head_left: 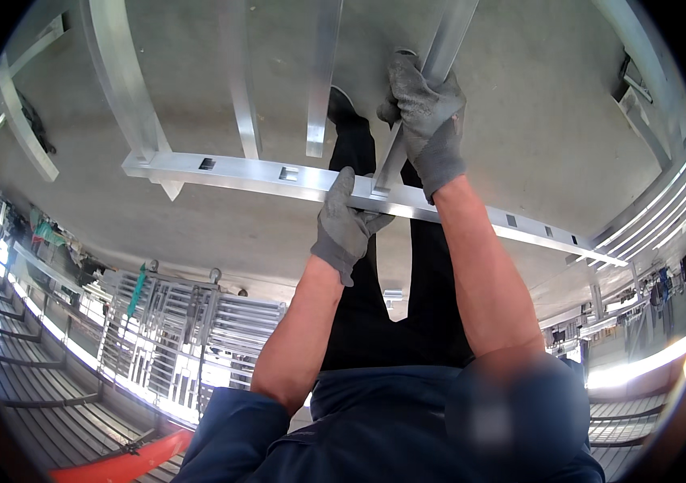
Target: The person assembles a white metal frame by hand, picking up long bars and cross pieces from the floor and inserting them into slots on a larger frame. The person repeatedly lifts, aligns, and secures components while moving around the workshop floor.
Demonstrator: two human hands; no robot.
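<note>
A long silver metal rail with square slots along its face runs crosswise in front of my legs. My left hand, in a grey work glove, is closed round the rail near its middle, thumb over the upper face. In my gloved right hand is a square metal bar, its near end meeting the rail just right of my left hand. Another metal bar to the left ends short of the rail. Farther left, a thinner bar and a wide bar reach the rail.
Grey concrete floor lies beneath the frame. Metal racks with stacked bars stand at the lower left, with a teal strip hanging there. A red beam crosses the lower left corner. More metal bars extend at the right.
</note>
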